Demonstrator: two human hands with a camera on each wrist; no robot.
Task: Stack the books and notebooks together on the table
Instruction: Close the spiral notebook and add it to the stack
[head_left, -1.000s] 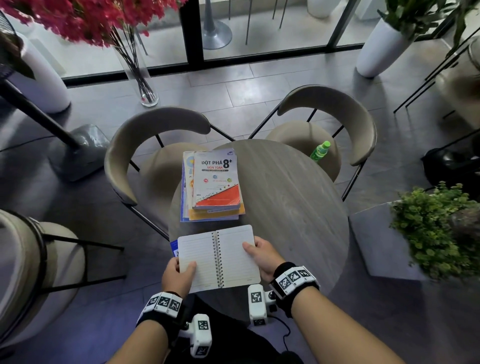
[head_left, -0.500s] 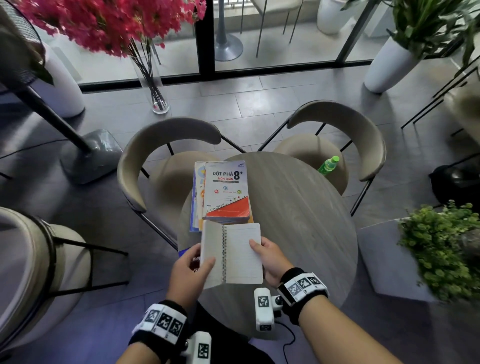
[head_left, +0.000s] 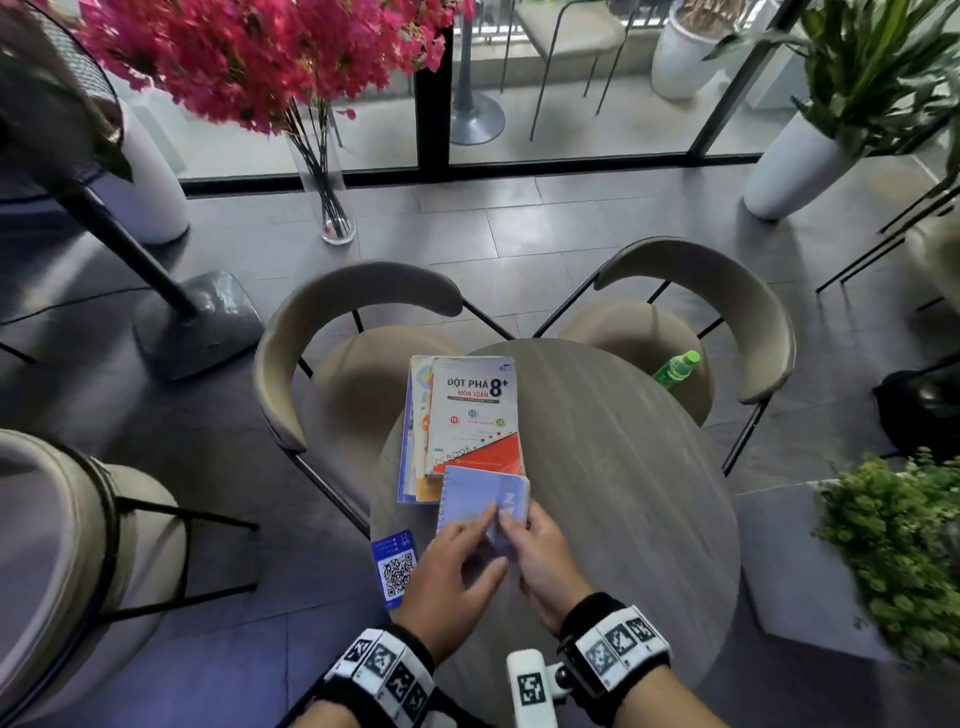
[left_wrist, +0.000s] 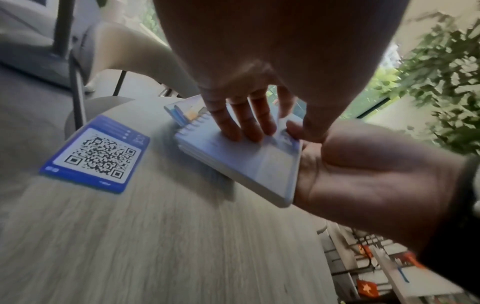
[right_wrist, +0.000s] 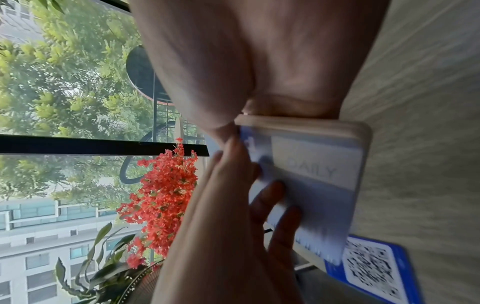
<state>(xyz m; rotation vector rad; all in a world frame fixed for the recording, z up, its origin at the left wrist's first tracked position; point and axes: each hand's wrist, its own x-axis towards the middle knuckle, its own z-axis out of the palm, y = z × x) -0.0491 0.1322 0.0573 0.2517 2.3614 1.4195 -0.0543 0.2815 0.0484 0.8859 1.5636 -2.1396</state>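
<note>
A small spiral notebook (head_left: 470, 499) with a pale blue cover is closed, its spiral on the left. Its far edge overlaps the near end of the book stack (head_left: 475, 410), topped by a white and red maths book. My left hand (head_left: 457, 556) lays straight fingers (left_wrist: 244, 121) flat on the cover. My right hand (head_left: 540, 556) grips the notebook's right edge, thumb on top and palm (left_wrist: 376, 170) against the side. In the right wrist view the notebook's cover (right_wrist: 311, 185) reads "DAILY". The notebook (left_wrist: 233, 158) looks raised slightly off the round table (head_left: 623, 493).
A blue QR-code card (head_left: 396, 569) lies at the table's left edge, beside my left hand. A green bottle (head_left: 675, 368) lies on the far right chair. Two chairs (head_left: 358, 322) stand behind the table, another at the left, a potted plant (head_left: 893, 551) at the right.
The open notebook has been folded closed by my left hand and carried forward toward the book stack. The head view has moved closer to the table.
</note>
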